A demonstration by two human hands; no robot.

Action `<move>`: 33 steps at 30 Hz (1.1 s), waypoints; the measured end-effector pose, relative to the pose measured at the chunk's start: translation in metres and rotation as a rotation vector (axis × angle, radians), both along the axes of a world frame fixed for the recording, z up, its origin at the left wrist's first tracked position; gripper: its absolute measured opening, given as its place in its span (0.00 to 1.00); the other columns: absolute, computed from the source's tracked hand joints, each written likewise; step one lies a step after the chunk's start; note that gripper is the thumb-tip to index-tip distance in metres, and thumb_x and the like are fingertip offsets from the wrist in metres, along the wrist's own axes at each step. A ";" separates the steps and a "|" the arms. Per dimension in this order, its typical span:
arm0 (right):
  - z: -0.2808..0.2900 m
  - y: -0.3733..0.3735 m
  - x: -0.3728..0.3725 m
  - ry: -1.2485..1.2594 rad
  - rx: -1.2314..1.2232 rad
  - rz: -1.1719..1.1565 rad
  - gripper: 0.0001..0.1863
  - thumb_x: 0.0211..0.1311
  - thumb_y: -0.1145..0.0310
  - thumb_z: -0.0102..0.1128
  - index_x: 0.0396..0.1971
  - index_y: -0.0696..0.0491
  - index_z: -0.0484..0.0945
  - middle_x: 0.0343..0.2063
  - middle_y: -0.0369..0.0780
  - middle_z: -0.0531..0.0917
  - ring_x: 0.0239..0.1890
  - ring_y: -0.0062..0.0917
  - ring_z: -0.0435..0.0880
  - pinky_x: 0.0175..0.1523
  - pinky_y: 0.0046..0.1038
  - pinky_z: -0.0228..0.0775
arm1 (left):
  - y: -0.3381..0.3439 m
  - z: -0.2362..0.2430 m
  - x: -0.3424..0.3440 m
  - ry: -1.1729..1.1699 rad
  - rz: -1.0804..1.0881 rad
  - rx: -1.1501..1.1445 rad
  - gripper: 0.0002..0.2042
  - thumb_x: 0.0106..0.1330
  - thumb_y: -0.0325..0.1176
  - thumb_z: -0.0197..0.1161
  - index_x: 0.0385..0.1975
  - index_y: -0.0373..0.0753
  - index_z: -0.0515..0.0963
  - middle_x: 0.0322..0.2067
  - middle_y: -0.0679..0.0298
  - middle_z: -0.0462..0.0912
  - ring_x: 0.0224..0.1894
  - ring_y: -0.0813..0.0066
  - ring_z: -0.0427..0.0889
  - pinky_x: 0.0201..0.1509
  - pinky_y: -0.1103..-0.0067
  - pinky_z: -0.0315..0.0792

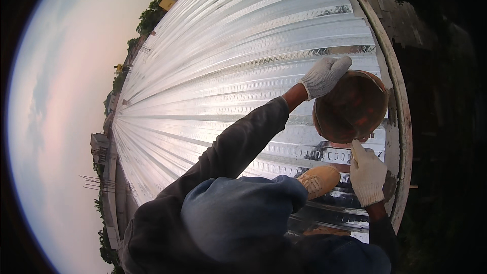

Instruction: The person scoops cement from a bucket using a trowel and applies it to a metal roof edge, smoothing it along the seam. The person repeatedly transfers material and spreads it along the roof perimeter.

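Note:
A round, shallow brown pan [350, 106], worn and rusty-looking, rests over the ribbed metal decking close to its right edge. My left hand [327, 76], in a white knit glove, grips the upper left rim with its fingers curled over. On the near side of the pan, my right hand [367, 172], also gloved, is closed with its fingertips at the rim. A narrow yellowish strip shows by those fingers; what it belongs to is hidden. Dark reddish patches show inside the pan, but I cannot tell its contents.
Shiny corrugated decking [228, 86] spreads far to the left. A raised concrete edge [401, 106] curves along the right, with a dark drop beyond it. My tan shoe [318, 181] stands on the sheets below the pan. Rebar [94, 182] sticks up at the far left.

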State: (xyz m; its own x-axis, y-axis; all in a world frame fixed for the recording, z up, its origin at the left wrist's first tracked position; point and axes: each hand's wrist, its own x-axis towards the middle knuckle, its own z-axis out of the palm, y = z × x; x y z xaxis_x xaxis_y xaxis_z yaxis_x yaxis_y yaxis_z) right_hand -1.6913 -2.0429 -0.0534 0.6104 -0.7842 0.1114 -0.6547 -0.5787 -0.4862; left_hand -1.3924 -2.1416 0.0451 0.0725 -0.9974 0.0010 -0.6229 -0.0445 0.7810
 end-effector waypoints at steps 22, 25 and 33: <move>0.021 0.001 0.011 0.061 0.251 -0.058 0.18 0.69 0.67 0.63 0.55 0.59 0.80 0.34 0.52 0.91 0.40 0.49 0.95 0.46 0.49 0.86 | 0.027 -0.022 -0.033 -0.091 -0.021 -0.142 0.32 0.86 0.60 0.56 0.43 0.28 0.84 0.29 0.50 0.85 0.32 0.65 0.79 0.42 0.64 0.76; 0.016 -0.006 0.011 -0.134 0.427 0.058 0.18 0.70 0.66 0.62 0.56 0.57 0.82 0.39 0.53 0.92 0.44 0.51 0.93 0.49 0.48 0.85 | 0.034 -0.022 -0.017 -0.034 0.078 -0.070 0.32 0.86 0.59 0.57 0.39 0.28 0.84 0.27 0.63 0.82 0.34 0.75 0.76 0.40 0.69 0.74; -0.007 -0.006 0.006 -0.754 1.204 0.018 0.23 0.75 0.64 0.63 0.64 0.57 0.85 0.31 0.37 0.85 0.28 0.19 0.81 0.33 0.26 0.74 | 0.034 -0.026 -0.012 0.098 0.184 -0.083 0.30 0.89 0.56 0.55 0.35 0.29 0.79 0.29 0.68 0.80 0.36 0.80 0.72 0.41 0.72 0.72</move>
State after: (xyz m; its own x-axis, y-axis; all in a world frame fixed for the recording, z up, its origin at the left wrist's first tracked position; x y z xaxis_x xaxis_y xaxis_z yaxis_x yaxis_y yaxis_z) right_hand -1.6849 -2.0484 -0.0609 0.7166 -0.6249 -0.3097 -0.0184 0.4270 -0.9041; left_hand -1.4042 -2.1073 0.0188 0.2569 -0.9642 0.0662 -0.5310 -0.0836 0.8432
